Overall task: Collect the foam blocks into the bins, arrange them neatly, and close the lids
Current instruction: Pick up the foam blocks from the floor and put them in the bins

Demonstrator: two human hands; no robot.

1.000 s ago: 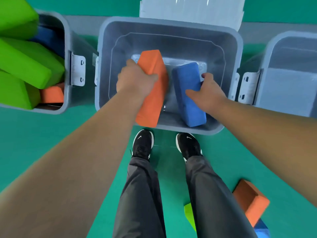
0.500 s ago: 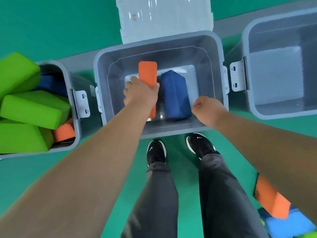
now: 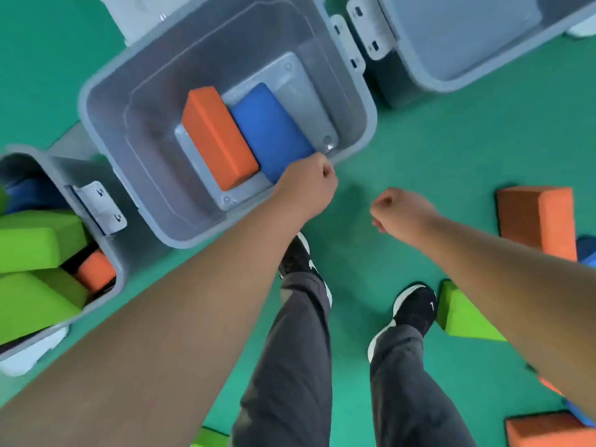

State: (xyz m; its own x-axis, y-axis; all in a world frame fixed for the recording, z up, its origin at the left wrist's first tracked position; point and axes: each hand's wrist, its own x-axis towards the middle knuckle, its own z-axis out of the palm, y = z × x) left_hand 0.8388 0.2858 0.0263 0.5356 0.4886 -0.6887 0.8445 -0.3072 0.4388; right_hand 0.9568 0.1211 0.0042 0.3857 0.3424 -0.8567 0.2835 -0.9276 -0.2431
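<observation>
Orange block [image 3: 219, 137] and blue block [image 3: 271, 130] lie touching on the bin [image 3: 116, 130] floor. Left hand [image 3: 306, 185], right hand [image 3: 400, 209]: fingers curled, empty.

the one camera rides on the person's head and looks almost straight down, tipped slightly forward. it sits close: both forearms fill the lower picture, with the left hand [image 3: 306, 185] and right hand [image 3: 400, 211] near the middle and the legs [image 3: 290, 366] below. the wide lens bends the middle bin [image 3: 145, 130] and the green floor [image 3: 451, 150], and the view is rolled, so the bins lie slantwise.
</observation>
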